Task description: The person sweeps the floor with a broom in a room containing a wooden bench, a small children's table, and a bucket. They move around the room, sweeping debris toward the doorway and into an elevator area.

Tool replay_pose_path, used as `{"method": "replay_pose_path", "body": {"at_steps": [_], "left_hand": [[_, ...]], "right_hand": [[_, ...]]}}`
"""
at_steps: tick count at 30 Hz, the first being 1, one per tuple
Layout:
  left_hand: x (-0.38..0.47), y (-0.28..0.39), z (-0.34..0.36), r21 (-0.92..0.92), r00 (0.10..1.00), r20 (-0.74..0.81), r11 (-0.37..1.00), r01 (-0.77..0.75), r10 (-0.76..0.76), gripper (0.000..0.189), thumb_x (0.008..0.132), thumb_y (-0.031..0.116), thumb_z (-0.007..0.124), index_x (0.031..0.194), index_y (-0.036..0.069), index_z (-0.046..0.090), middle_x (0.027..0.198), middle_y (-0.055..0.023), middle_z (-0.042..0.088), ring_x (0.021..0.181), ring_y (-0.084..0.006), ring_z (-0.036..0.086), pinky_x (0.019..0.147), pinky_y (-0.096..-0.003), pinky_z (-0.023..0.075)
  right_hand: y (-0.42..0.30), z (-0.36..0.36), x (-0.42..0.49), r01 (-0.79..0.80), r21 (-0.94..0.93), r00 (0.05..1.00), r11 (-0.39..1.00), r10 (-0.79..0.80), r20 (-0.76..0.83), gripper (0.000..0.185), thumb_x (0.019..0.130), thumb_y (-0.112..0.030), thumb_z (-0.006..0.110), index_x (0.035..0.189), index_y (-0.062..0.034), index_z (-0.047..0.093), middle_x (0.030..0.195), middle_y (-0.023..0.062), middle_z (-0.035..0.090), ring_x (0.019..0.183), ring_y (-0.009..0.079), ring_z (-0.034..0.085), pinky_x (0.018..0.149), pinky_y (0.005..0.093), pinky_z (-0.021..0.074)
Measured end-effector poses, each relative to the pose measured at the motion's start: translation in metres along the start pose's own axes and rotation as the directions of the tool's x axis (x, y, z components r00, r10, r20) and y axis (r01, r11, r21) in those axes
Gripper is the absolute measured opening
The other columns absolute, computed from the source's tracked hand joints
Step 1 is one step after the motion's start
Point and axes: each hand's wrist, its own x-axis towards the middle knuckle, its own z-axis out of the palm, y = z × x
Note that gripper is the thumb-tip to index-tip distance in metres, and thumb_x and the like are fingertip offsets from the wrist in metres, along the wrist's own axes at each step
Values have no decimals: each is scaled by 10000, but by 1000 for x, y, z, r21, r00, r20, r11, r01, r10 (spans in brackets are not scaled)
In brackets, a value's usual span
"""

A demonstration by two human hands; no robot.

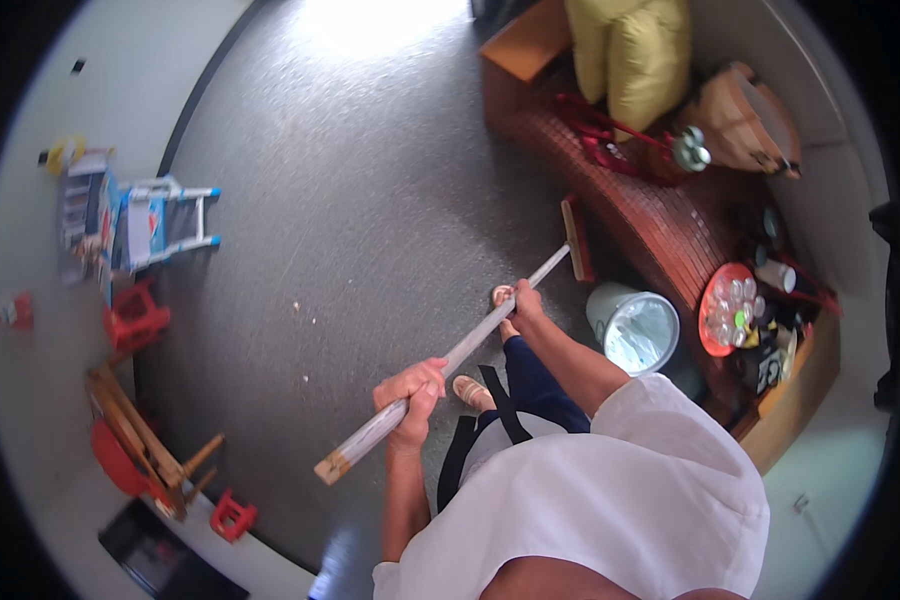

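With both hands I hold the pale wooden handle (466,346) of a broom across my front. My left hand (412,397) is wrapped around it near its squared butt end, which points to the lower left. Farther along the handle, my right hand (523,304) grips it beyond my left. The broad, flat broom head (576,238), reddish with a pale strip, is down by the floor beside a dark red wooden bench. Its underside is hidden. Several small pale scraps (305,379) lie on the grey floor (270,247) to the left of the handle.
A lined waste bin (640,334) stands beside my right arm. The wooden bench (645,217) carries yellow cushions (649,67), a bag (746,120) and a red tray (709,330) of glasses. Along the left wall are a blue-white folding chair (139,225), red stools (139,315) and a wooden frame (142,431).
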Motion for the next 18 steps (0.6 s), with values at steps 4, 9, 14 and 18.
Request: {"method": "replay_pose_path", "body": {"at_steps": [4,9,14,18], "left_hand": [[-25,49,-20,191,992,-59,976,-102,115,208,676,-5,504,519,23,369,522,-60,457,493,-148,465,721,-407,481],[-55,78,-24,461,960,-88,865,-197,266,234,628,-37,531,509,33,343,494,-56,418,461,-170,453,677,-388,479],[-111,105,-41,460,899,-202,848,-264,389,198,564,-44,513,497,44,350,494,-69,442,444,-190,453,596,-365,502],[-187,100,-58,323,811,-450,915,-243,374,169,613,-57,505,535,18,375,533,-81,482,467,-164,478,606,-368,504]], "right_hand": [[51,55,-26,-42,-168,961,985,86,263,155,817,-241,445,765,-96,464,653,26,513,571,144,528,444,343,400],[115,126,-63,-158,-430,800,889,370,472,133,805,-223,451,750,-102,452,626,33,500,517,144,513,365,285,353],[155,118,-105,-306,-336,633,891,454,627,83,794,-92,437,726,-52,412,583,43,445,486,143,454,453,272,408],[179,66,-114,-167,-441,804,882,380,456,131,802,-185,454,757,-62,457,644,61,497,548,179,525,422,283,409]]}}
